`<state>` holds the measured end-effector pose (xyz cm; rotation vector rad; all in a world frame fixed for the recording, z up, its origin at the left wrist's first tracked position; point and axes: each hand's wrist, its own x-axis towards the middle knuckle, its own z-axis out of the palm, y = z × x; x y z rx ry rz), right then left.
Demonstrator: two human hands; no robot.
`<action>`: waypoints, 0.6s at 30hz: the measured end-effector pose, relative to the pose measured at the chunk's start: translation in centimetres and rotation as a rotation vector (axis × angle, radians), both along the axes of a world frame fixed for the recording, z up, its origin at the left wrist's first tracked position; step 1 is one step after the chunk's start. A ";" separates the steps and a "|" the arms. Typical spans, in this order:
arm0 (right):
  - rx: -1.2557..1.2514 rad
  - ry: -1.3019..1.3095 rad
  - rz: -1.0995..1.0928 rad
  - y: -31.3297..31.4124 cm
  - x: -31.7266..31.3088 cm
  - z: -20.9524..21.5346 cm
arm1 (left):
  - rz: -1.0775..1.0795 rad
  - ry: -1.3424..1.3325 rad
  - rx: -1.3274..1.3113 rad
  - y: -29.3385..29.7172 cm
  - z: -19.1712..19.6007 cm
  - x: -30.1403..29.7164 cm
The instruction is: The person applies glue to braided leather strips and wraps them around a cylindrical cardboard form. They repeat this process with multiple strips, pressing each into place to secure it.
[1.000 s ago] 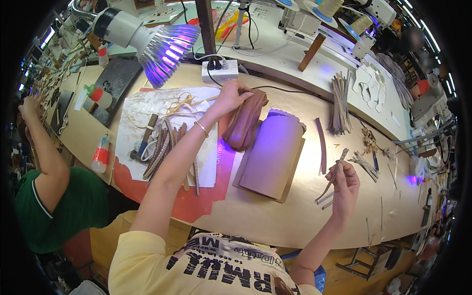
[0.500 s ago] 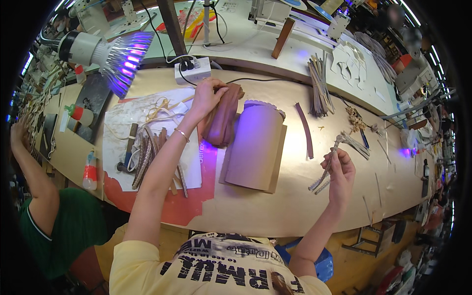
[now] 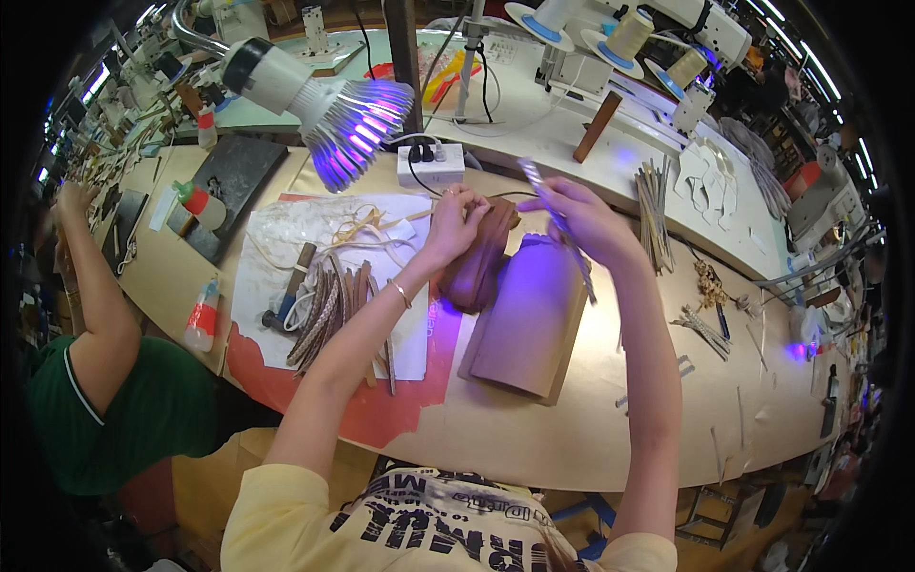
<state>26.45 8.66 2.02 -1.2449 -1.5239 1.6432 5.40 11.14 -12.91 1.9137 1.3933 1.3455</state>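
My left hand has its fingers curled closed at the upper end of a bundle of brown leather strips. My right hand pinches a thin braided strip, pale grey and slightly blurred, which slants over the far end of a curved cardboard form. That form lies just right of the brown bundle, on a flat board. Under my right forearm, short braided pieces lie partly hidden on the table. A small bunch of similar strips rests farther right.
A lit lamp hangs low beyond my left hand, near a white power strip. Braided cords and a hammer-like tool lie on white paper. At left are glue bottles and another person's arm.
My right hand has swung left and away from me, carrying a braided strip from the right side to above the cardboard form. My left hand stays at the brown bundle. The view has shifted.
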 end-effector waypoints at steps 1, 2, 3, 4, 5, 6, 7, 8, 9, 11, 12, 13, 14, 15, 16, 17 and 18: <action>-0.037 -0.069 -0.022 2.0 -1.4 -0.6 | 0.001 -0.025 -0.007 -0.3 0.2 0.1; -0.067 -0.126 -0.032 3.6 -2.5 -1.2 | 0.017 0.019 -0.002 -0.5 0.3 0.0; -0.102 -0.146 -0.025 4.8 -3.3 -1.9 | 0.009 -0.014 -0.002 -0.6 0.4 -0.1; -0.140 -0.166 -0.019 5.9 -3.9 -2.7 | 0.000 -0.047 -0.004 -0.6 0.5 -0.1; -0.180 -0.187 -0.013 6.8 -4.3 -3.3 | -0.009 -0.080 -0.008 -0.7 0.5 -0.1; -0.208 -0.219 0.076 7.6 -4.6 -3.8 | -0.013 -0.073 -0.001 -0.8 0.4 -0.2; -0.239 -0.253 0.168 8.2 -4.8 -4.2 | -0.021 -0.121 -0.037 -0.9 0.3 -0.2; -0.276 -0.343 0.220 8.6 -4.9 -4.7 | -0.028 -0.169 -0.075 -1.1 0.2 -0.2; -0.259 -0.336 0.239 8.8 -5.0 -5.0 | -0.044 -0.225 -0.110 -1.4 0.3 -0.3; -0.233 -0.420 0.211 9.2 -5.2 -5.3 | 0.001 -0.265 -0.136 -2.1 0.9 -0.6; -0.237 -0.458 0.229 9.4 -5.3 -5.3 | 0.029 -0.284 -0.183 -2.6 1.5 -0.8; -0.242 -0.478 0.264 9.6 -5.3 -5.2 | 0.032 -0.377 -0.131 -3.2 2.5 -1.1; -0.246 -0.485 0.309 9.8 -5.3 -5.2 | 0.046 -0.465 -0.115 -4.0 3.6 -1.4; -0.247 -0.501 0.293 9.9 -5.3 -5.1 | 0.088 -0.549 -0.175 -4.8 5.1 -1.8; -0.248 -0.504 0.290 9.9 -5.3 -5.0 | -0.036 -0.836 -0.103 -6.1 6.6 -1.7; -0.254 -0.491 0.299 9.8 -5.3 -5.0 | -0.016 -0.881 -0.116 -7.3 8.2 -1.9; -0.255 -0.508 0.293 9.8 -5.4 -4.9 | -0.003 -0.936 -0.124 -8.5 9.9 -2.2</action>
